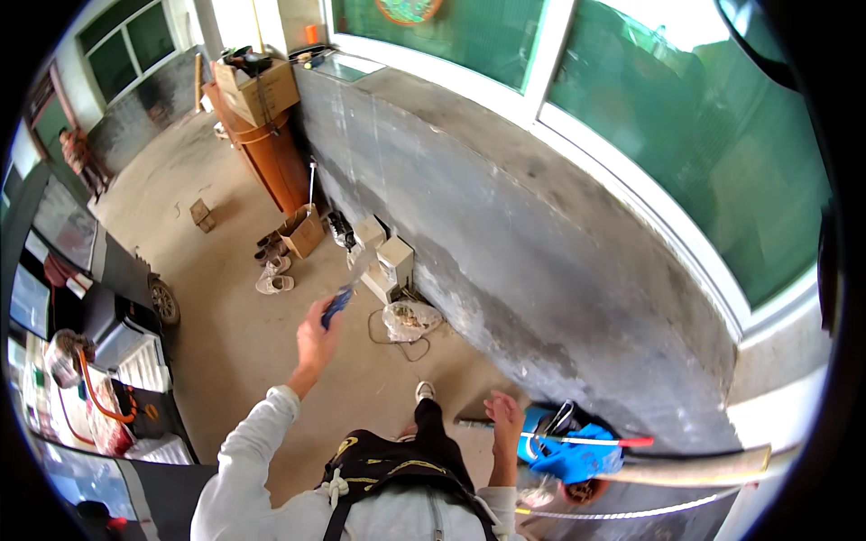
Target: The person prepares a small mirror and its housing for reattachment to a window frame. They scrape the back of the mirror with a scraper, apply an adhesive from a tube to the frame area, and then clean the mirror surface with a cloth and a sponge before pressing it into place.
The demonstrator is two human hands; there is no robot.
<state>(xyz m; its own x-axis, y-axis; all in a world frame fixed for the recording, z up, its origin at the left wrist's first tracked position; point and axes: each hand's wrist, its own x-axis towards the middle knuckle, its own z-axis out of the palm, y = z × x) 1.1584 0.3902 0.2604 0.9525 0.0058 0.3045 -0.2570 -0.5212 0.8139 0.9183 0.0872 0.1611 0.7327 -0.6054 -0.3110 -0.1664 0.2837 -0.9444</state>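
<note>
My left hand [316, 338] is raised in front of me and closed around the blue handle of a trowel-like tool [338, 305]. Its pale blade points up towards the wall. My right hand [505, 417] is low by my right side. It grips the end of a dark flat tool [471, 422] that sticks out to the left. Just right of that hand stands a blue bucket [545, 422] holding blue cloth [577, 460] and a thin rod with a red tip [591, 441]. My dark trouser leg and white shoe [424, 391] show between the hands.
A grey concrete wall [541, 243] under green windows runs along the right. At its foot lie white boxes [393, 260], a clear plastic bag [410, 320], a cardboard box [303, 232] and shoes [274, 283]. A brown cabinet [275, 153] stands farther back, a dark vehicle [117, 298] on the left, and a tan hose [695, 469] at lower right.
</note>
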